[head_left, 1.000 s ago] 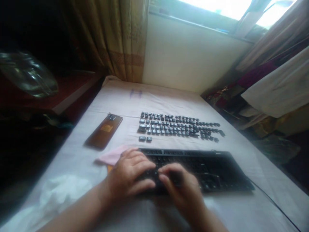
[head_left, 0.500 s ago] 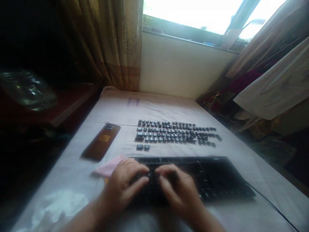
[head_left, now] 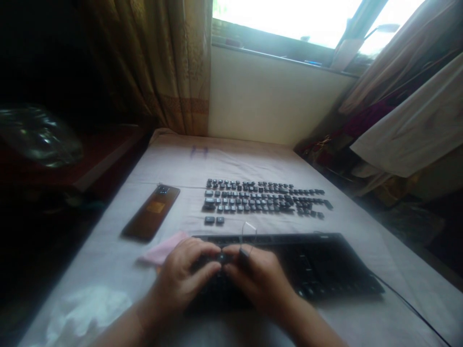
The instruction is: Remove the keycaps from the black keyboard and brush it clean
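Observation:
A black keyboard (head_left: 336,260) lies in front of me, with many of its keycaps off. Over its left part, my left hand (head_left: 183,272) pinches a small black keycap (head_left: 222,258) between thumb and forefinger. From the other side, the fingertips of my right hand (head_left: 265,274) meet the same keycap. A wire keycap puller (head_left: 245,254) is tucked in my right hand, its wire loops pointing up and away from me. Beyond the keyboard, loose keycaps (head_left: 249,207) stand in rows, with two set apart nearer me. My hands cover the keyboard's left keys.
A brown phone (head_left: 152,212) lies to the left on the cloth-covered table (head_left: 249,154). A pink cloth (head_left: 164,248) is beside my left hand, and a crumpled clear plastic bag (head_left: 88,308) lies nearer me. The keyboard's cable (head_left: 405,301) trails off right.
My right hand has shifted left so its fingertips meet the left hand's at the keycap. The puller's wire loops now point upward above my right hand.

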Available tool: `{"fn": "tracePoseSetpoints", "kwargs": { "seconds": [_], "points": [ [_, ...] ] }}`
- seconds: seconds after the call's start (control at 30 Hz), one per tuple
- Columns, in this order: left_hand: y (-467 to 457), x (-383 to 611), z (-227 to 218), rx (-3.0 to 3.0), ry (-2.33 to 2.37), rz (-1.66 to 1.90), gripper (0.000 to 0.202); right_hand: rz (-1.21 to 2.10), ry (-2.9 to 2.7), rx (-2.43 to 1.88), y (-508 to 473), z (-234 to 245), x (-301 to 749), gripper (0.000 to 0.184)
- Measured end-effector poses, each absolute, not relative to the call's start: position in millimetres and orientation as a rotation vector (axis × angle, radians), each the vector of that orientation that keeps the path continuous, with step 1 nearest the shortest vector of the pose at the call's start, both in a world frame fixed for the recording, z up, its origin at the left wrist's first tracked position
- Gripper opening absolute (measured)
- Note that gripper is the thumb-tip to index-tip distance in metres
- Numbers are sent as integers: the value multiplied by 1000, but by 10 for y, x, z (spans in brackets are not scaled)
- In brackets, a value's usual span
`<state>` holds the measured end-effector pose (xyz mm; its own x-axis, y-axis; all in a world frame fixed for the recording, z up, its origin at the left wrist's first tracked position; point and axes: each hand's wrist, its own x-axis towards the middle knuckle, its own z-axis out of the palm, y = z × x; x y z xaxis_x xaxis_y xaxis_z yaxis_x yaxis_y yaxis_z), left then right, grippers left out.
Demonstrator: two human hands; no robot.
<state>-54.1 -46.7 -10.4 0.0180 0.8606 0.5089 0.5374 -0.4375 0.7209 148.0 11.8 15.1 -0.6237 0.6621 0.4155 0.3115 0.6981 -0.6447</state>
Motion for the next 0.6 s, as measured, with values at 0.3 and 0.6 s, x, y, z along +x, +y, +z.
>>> {"fn": "tracePoseSetpoints", "kwargs": {
  "seconds": [0.3,0.6],
  "points": [
    [-443,-572,-183,2057,1575,1379,20,838,-2381,-979,393,295,1461,21],
    [-377,-640,-191,2149,1679,1453,16,555,-2476,-1590,999,281,1346,15]
  ]
}}
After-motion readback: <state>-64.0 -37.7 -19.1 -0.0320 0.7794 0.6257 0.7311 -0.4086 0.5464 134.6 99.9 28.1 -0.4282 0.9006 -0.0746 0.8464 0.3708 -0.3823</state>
